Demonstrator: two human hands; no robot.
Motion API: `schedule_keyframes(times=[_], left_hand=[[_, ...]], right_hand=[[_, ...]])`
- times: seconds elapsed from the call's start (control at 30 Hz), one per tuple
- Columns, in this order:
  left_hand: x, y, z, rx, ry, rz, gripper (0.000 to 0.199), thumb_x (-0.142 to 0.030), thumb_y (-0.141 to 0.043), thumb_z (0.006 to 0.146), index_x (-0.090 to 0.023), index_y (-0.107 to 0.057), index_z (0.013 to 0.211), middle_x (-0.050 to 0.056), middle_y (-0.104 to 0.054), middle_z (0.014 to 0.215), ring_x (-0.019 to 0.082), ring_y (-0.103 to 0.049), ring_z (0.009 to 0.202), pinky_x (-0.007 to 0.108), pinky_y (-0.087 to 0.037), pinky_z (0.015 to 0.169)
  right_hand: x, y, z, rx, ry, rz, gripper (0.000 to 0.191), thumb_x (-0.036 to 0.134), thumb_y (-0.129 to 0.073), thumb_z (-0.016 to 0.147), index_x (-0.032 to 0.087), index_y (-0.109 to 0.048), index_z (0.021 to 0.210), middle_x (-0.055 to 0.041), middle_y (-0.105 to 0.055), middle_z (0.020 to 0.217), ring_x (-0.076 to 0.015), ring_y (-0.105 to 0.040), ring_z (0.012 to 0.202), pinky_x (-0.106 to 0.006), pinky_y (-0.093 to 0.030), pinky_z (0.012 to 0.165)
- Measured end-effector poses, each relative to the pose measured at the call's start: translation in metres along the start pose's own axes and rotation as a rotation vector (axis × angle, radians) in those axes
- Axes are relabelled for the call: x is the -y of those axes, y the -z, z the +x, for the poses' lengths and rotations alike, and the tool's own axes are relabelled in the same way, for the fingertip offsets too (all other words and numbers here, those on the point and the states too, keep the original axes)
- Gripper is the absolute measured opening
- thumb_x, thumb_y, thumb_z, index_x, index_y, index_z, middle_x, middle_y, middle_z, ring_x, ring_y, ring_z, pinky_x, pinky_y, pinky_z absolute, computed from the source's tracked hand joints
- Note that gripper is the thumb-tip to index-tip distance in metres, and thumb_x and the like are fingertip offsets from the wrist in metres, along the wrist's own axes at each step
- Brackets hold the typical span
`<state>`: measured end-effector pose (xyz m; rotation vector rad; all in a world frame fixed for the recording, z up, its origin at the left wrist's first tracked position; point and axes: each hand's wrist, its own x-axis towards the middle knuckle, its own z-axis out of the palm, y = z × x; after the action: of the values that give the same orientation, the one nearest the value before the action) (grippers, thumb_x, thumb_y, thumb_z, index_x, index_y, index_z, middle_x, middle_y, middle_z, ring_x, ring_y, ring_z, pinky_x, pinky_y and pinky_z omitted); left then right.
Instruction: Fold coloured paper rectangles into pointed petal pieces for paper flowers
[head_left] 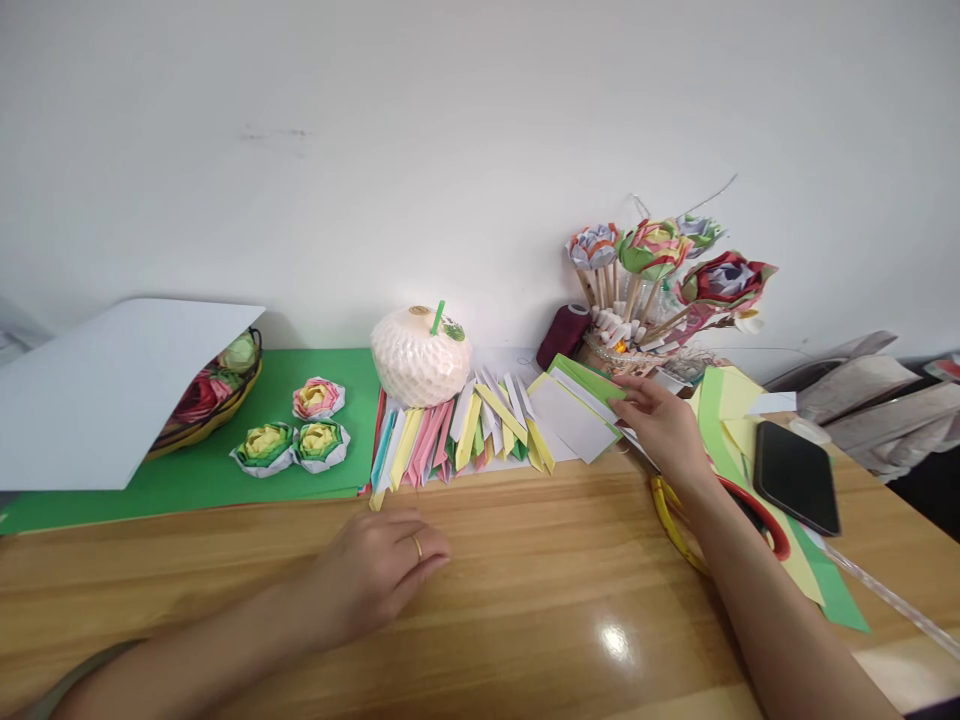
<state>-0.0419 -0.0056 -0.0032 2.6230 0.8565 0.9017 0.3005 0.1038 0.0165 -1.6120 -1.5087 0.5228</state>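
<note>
My left hand rests on the wooden table, its fingers loosely curled together, and nothing shows in it. Over to the right, my right hand reaches the small stack of green and white paper sheets, its thumb and fingertips pinching the stack's right edge. Left of the stack lies a row of folded paper strips in yellow, pink, white and blue. Under my right forearm are scissors with red and yellow handles, partly hidden.
Three paper flowers sit on green sheets near a basket, partly covered by white paper. A white netted fruit, purple thread spool and stemmed paper flowers stand by the wall. A phone lies right.
</note>
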Motion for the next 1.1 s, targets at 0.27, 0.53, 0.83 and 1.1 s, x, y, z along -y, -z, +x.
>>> schedule_keyframes(times=[0.27,0.53,0.83,1.1], left_hand=[[0.001,-0.001,0.000,0.004,-0.002,0.001,0.023,-0.021,-0.037,0.097,-0.017,-0.057,0.087,0.000,-0.062,0.067,0.013,-0.056,0.060,0.022,-0.040,0.055],[0.000,0.000,0.000,0.004,-0.004,-0.007,0.025,-0.021,-0.037,0.097,-0.017,-0.059,0.085,0.001,-0.062,0.067,0.012,-0.057,0.061,0.021,-0.043,0.057],[-0.001,0.001,0.002,0.005,-0.007,-0.012,0.026,-0.022,-0.036,0.097,-0.016,-0.058,0.084,0.001,-0.062,0.067,0.013,-0.057,0.060,0.021,-0.042,0.056],[0.000,0.000,0.000,0.011,0.005,-0.014,0.025,-0.022,-0.036,0.097,-0.017,-0.058,0.085,0.001,-0.062,0.067,0.013,-0.058,0.061,0.022,-0.043,0.057]], right_hand=[[0.005,-0.001,-0.002,0.019,0.003,-0.094,0.041,0.033,-0.056,0.068,0.017,-0.062,0.105,-0.0026,-0.066,0.073,-0.0177,-0.062,0.063,-0.029,-0.050,0.058],[0.005,-0.003,-0.003,-0.076,0.044,-0.345,0.045,0.021,-0.050,0.065,0.020,-0.064,0.108,-0.0026,-0.068,0.074,-0.0211,-0.064,0.074,-0.033,-0.047,0.072],[0.013,0.008,-0.006,-0.220,0.096,-0.435,0.044,0.026,-0.047,0.076,0.019,-0.059,0.117,-0.0078,-0.070,0.092,-0.0256,-0.065,0.084,-0.037,-0.045,0.078],[0.009,-0.003,-0.009,0.088,0.195,-0.352,0.039,0.027,-0.054,0.072,0.023,-0.063,0.110,-0.0034,-0.070,0.101,-0.0219,-0.066,0.086,-0.032,-0.048,0.078]])
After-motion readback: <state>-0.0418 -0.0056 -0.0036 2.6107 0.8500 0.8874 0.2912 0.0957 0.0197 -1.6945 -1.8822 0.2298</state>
